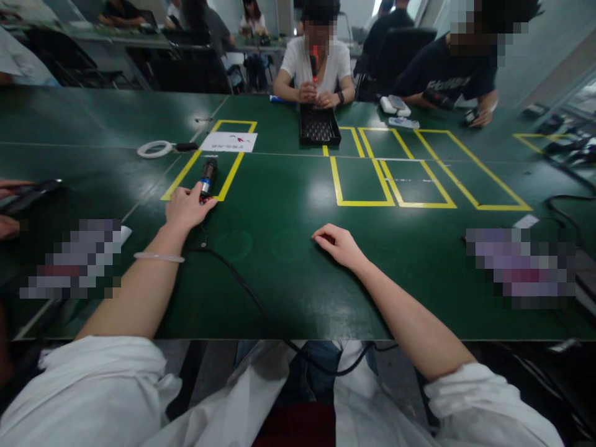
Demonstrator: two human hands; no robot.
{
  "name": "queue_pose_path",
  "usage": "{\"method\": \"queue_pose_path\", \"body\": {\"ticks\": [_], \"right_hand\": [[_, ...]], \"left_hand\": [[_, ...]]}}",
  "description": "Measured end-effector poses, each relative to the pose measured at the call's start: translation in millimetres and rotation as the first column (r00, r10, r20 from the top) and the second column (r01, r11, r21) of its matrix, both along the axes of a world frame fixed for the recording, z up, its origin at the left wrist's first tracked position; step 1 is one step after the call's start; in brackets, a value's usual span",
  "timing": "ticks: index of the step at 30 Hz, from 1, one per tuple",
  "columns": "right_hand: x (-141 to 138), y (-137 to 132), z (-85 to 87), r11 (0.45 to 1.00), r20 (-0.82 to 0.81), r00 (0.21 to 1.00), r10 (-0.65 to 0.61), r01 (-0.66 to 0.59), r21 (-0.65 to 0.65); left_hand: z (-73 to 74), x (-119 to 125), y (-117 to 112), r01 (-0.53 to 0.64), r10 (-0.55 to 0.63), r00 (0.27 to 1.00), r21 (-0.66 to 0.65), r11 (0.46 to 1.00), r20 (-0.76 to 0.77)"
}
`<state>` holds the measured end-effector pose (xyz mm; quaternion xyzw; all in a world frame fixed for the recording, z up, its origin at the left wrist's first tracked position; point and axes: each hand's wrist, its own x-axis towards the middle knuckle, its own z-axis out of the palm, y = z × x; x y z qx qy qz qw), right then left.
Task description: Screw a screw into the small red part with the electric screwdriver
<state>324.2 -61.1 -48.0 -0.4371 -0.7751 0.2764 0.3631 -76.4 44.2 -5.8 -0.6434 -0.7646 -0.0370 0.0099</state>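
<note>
My left hand (189, 209) reaches to the left side of the green table, its fingers closed about the near end of a dark cylindrical tool (209, 174) with a blue and silver band. Its exact kind I cannot make out. The tool lies inside a yellow tape rectangle (231, 177), just below a white paper label (230, 142). Part of its near end, with some red on it, is hidden by my fingers. My right hand (339, 244) rests on the table nearer the middle, fingers curled in, with nothing visible in them.
A black cable (242, 282) crosses the table and drops over its near edge. A coiled white cable (155, 149) lies to the left. Opposite, a person holds a red and black tool over a black tray (319, 138). Several yellow tape outlines (365, 203) mark the right side.
</note>
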Motion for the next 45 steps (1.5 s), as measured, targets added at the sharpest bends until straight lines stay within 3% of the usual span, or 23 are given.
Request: {"method": "queue_pose_path", "body": {"ticks": [6,14,23,31,45], "right_hand": [[0.3,-0.1,-0.7,1.0,-0.003,1.0,-0.006,0.006,-0.014],[0.2,-0.9,0.3,1.0,-0.014,1.0,-0.006,0.006,-0.026],[2.2,-0.7,-1.9,1.0,-0.014,1.0,-0.014,0.013,-0.028],[2.9,-0.7,-1.2,0.999,-0.021,1.0,-0.013,0.012,-0.039],[2.1,0.4,-1.8,0.996,-0.065,0.998,-0.025,0.019,-0.092]], "left_hand": [[0.6,-13.1,9.8,-0.107,0.107,0.992,0.001,0.994,0.067],[-14.0,-0.7,-1.7,-0.086,0.075,0.995,0.216,0.973,0.06],[-15.4,-0.1,0.1,-0.162,0.147,0.985,0.218,0.962,0.087],[-12.4,5.3,-5.8,-0.151,0.112,0.969,0.171,0.974,0.221],[-20.5,0.0,1.9,-0.181,0.142,0.976,0.254,0.95,0.166]]}}
